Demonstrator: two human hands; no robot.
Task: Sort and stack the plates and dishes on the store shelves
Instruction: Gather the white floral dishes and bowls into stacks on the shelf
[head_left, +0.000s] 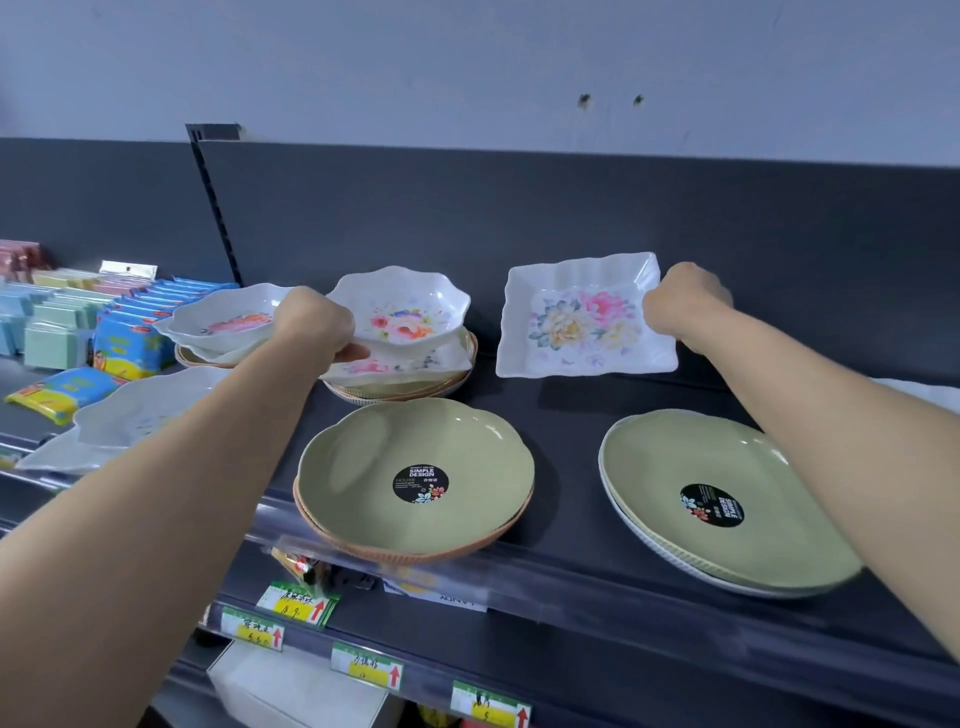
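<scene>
Head view. Working at the back row of the top shelf (571, 410), both arms reaching in.

- Closing the left grip (314, 327) round the near rim of the scalloped floral bowl (402, 312), thumb tucked under that rim. Found atop a mixed pile (410, 376) of another floral dish and ribbed tan plates.
- Closing the right grip (685, 306) on the right rim of the square floral dish (576, 317), fingers curled, tips hidden behind the knuckles. Found alone at back right, seemingly tipped up off the shelf; hard to confirm.
- Also noted: second floral bowl (228, 317) just left of the left grip; green scalloped stack (415, 467) front centre; wider green stack (717, 499) front right, partly behind the right forearm; blue-and-yellow packets (124, 345) far left; price tags (366, 670) on the rail below.

Judged step: separating floral pieces by shape, sort well short of done.

Next move, as a guess: lifting the bowl clear without dragging the pile beneath, then setting like on like. Calls for a level carry and a firm hold on slick rims.
</scene>
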